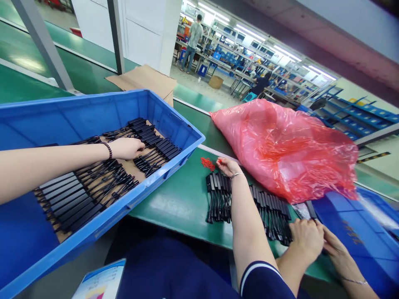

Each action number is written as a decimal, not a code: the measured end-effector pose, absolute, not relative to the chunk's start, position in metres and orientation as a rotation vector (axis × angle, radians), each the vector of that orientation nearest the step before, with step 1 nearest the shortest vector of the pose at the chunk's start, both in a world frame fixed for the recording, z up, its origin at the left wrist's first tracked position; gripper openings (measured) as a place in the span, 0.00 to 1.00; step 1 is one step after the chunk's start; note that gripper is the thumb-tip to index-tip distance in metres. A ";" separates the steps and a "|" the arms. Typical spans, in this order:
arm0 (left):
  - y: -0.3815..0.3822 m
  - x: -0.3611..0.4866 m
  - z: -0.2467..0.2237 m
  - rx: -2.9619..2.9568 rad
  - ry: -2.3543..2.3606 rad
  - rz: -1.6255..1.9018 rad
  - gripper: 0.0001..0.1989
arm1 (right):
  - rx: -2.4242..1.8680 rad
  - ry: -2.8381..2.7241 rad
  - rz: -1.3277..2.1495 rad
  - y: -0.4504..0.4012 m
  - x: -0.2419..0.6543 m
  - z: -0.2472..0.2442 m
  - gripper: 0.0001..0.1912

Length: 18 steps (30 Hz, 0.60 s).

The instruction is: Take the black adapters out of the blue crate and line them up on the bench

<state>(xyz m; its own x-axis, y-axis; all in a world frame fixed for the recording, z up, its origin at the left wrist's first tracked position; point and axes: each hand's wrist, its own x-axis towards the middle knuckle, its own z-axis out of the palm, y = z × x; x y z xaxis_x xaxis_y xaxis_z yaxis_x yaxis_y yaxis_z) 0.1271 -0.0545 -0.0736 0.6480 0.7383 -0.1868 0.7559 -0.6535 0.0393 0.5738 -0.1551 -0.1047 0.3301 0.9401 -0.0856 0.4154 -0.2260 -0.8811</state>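
red bits pinched by the right hand could be spilled if loosened; grip by the left hand cannot be told.

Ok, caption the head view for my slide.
Left hand at black cabled devices in blue crate; right hand beside small red pieces.

Between the blue box and the row of black parts, you have free table; beyond your right hand, a red bag blocks passage.

Green bench, black cabled devices on it, small red pieces beside
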 end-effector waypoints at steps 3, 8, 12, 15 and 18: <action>-0.055 0.126 -0.073 2.746 1.240 -0.227 0.18 | -1.805 -1.256 0.806 -0.183 0.581 -0.093 0.17; -0.055 0.130 -0.072 2.726 1.232 -0.219 0.16 | -1.846 -1.284 0.711 -0.273 0.618 -0.076 0.16; -0.054 0.128 -0.070 2.706 1.233 -0.216 0.17 | -1.832 -1.238 0.530 -0.354 0.658 -0.071 0.15; -0.053 0.117 -0.069 2.691 1.247 -0.215 0.17 | -1.547 -1.165 0.313 -0.367 0.653 -0.060 0.22; -0.051 0.128 -0.068 2.687 1.222 -0.177 0.14 | -1.602 -1.267 0.625 -0.346 0.607 -0.037 0.19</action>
<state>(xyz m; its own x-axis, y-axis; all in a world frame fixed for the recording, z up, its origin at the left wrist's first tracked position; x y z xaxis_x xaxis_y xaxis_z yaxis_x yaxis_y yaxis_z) 0.1282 -0.0514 -0.0683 0.6541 0.7337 -0.1839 0.7557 -0.6443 0.1174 0.6068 -0.3460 -0.0369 0.3285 0.9302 0.1638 0.4359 0.0045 -0.9000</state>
